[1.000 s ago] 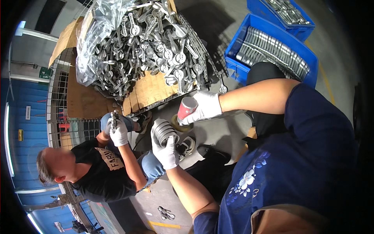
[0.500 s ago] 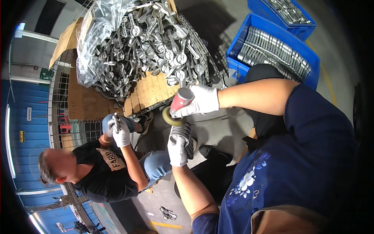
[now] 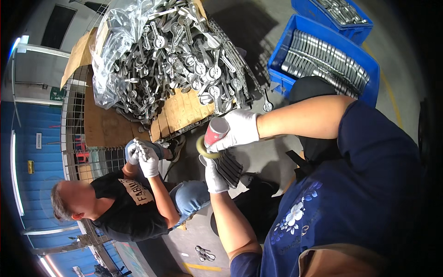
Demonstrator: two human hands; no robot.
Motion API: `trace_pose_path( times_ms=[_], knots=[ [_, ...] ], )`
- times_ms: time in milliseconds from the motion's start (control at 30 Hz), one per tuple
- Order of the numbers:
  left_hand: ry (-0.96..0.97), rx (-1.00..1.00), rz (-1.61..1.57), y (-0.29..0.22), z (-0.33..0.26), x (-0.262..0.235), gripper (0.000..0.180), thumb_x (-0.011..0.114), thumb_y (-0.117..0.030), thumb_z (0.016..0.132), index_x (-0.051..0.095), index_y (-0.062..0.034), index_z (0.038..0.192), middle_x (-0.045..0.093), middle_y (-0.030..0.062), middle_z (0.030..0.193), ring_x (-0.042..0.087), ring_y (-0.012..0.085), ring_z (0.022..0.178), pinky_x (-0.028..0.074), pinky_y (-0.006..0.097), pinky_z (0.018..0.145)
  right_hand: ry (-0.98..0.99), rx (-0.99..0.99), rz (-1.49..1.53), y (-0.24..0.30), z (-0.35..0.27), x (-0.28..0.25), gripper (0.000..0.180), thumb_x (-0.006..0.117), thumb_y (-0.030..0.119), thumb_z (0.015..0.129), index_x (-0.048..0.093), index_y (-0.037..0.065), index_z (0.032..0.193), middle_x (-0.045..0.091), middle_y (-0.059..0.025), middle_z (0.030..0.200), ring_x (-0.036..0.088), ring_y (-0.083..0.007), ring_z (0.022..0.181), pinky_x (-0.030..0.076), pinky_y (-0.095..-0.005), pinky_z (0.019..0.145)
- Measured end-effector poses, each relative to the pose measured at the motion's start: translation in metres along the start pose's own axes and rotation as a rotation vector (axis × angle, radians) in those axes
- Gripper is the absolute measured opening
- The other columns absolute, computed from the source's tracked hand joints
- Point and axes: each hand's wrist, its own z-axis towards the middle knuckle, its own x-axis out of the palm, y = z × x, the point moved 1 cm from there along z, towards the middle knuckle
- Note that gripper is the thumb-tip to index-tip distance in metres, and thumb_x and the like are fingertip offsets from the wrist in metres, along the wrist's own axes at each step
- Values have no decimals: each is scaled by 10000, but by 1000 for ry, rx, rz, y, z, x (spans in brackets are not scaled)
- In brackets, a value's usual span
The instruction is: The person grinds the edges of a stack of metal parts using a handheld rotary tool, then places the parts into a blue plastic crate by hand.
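Observation:
My right hand, in a white glove, is closed round a handheld disc sander with a red and grey body. Its yellowish round disc sits at the fingertips of my left hand, also white-gloved. That hand grips a fanned stack of grey metal parts, whose long bars point down to the right. The disc overlaps the stack's upper end; whether they touch I cannot tell.
A wire cage lined with cardboard holds a heap of round-ended metal parts. Blue crates with stacked parts stand at the upper right. A seated co-worker handles a metal part at left. Several parts lie on the floor.
My left hand has turned the stack, so its bars now slant down to the right instead of showing rounded ends under the disc. The sander has shifted slightly right and down.

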Motion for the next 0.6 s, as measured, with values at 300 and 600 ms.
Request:
trace_pose_path(
  times_ms=[300,600],
  knots=[
    [-148,8,-111,-12,1,43,863,294,-811,802,483,-94,1244,587,104,1022,572,293,895,480,434,807,40,112,-89,15,-6,-3,481,747,471,734,675,77,1000,700,-99,949,670,-219,888,519,-330,813],
    [511,-136,-1111,9,19,-1,706,460,-569,829,450,-57,1314,468,80,1356,435,295,1240,226,587,1039,-30,76,-150,18,-10,-5,577,713,602,697,676,110,996,696,-118,899,670,-265,837,516,-345,766]
  ],
)
